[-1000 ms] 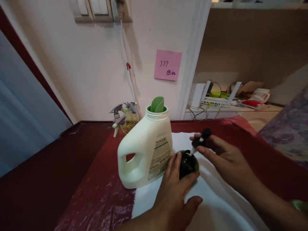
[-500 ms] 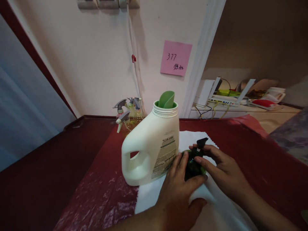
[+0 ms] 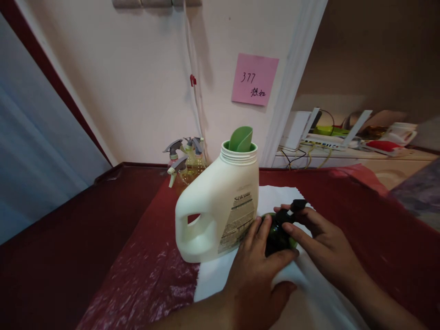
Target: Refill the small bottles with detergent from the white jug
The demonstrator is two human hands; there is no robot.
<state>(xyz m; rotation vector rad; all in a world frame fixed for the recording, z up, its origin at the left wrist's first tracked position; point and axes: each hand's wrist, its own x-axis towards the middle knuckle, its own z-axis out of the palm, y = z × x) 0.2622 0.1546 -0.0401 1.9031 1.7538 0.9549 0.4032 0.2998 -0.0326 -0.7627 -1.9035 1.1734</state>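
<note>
A dark green pump bottle stands on a white cloth, partly covered by my fingers. My left hand is wrapped round the bottle's body from the near left side. At the top, my right hand grips the black pump head by its collar, thumb in front and fingers behind. The pump's nozzle leans to the right. Close behind my left fingers stands a large white detergent jug, uncapped, with a green spout rising from its neck.
Several spray bottles stand behind the jug, near the wall. Red plastic sheeting covers part of the dark red table. A pink note is on the wall; a white router sits at the back right.
The pump head has turned and tilted, its nozzle now farther right and its stem leaning. My right fingers have shifted slightly with it; my left hand keeps its hold. The view has shifted slightly.
</note>
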